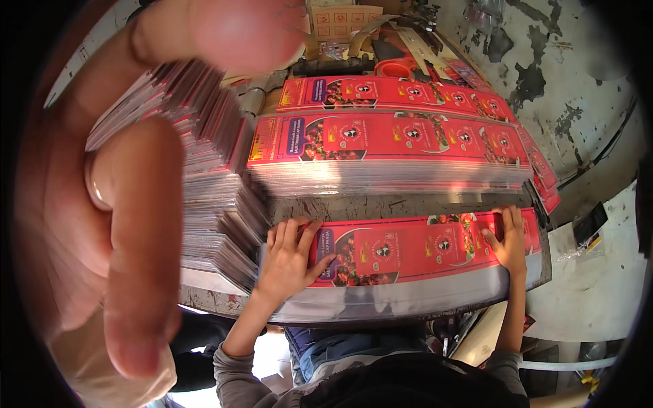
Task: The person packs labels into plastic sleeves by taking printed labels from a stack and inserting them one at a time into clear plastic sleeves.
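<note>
A long red printed strip (422,248) with food pictures lies across the near part of the table, on top of a clear-and-white layered stack (408,294). My left hand (289,262) grips its left end, fingers bent over the far edge and thumb across the printed face. At the right end my right hand (509,241) holds the strip, its thumb on top and fingers curled over the far edge. How many sheets sit between my fingers cannot be made out. Beyond my hands, a thick stack of similar red strips (408,136) lies lengthwise.
Another person's hand (146,224) looms close and blurred at the left. Tall leaning piles of sheets (204,136) line the table's left side. A further red strip stack (401,94) and orange-handled scissors (396,67) lie at the back. A stained wall (537,68) rises at the right.
</note>
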Motion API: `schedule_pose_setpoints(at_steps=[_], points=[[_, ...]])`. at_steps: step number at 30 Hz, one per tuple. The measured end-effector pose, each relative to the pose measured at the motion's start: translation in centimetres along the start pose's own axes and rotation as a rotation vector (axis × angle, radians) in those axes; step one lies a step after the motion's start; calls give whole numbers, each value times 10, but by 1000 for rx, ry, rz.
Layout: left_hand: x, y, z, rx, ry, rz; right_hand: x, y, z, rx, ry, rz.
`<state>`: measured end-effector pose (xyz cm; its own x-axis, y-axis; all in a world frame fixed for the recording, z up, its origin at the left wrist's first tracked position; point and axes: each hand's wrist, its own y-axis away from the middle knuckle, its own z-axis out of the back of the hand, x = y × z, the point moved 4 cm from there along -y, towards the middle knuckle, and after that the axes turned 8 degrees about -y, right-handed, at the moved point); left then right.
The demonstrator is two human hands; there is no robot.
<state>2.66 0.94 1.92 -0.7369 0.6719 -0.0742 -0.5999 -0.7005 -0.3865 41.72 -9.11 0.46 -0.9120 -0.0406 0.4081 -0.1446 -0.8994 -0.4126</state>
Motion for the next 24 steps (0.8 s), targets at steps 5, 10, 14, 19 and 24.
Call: schedule_pose_setpoints(at_steps=[5,10,14,19,24], points=[[0,-1,0,-17,14,-9,-2,1,0,-9,6,25],[0,-1,-2,7,9,1,-3,2,0,-10,5,28],[1,0,-2,10,9,-16,-3,1,0,-19,20,50],[0,0,-3,15,12,-19,0,-2,1,0,14,25],[0,-2,-1,15,44,7,0,-3,1,-4,-22,28]])
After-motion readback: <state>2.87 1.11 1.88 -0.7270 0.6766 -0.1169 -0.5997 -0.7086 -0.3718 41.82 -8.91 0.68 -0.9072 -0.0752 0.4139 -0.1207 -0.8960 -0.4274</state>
